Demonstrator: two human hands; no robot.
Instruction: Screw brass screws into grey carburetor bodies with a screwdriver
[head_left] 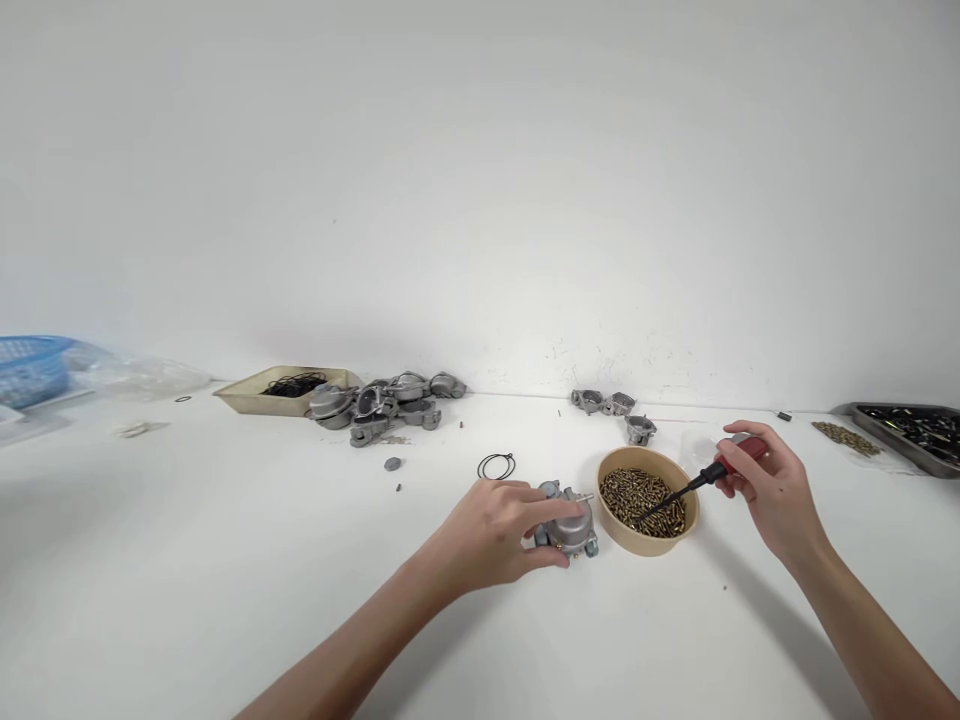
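My left hand (506, 530) is closed around a grey metal carburetor (571, 530) on the white table, with its fingers over the rounded top and the thumb at the near side. Between the fingers of my right hand (772, 490) is the red and black handle of a screwdriver (709, 475). Its dark shaft slants down to the left, and the tip is among the brass-coloured screws (637, 495) in a round tan bowl (649, 548). The bowl stands just right of the carburetor.
Black rubber rings (496, 466) lie behind my left hand. Grey metal castings (405, 400) are heaped by a cream tray (259, 402) at the back left. Smaller castings (619, 403) sit behind the bowl. A dark tray (930, 455) and a blue basket (34, 370) stand at the sides.
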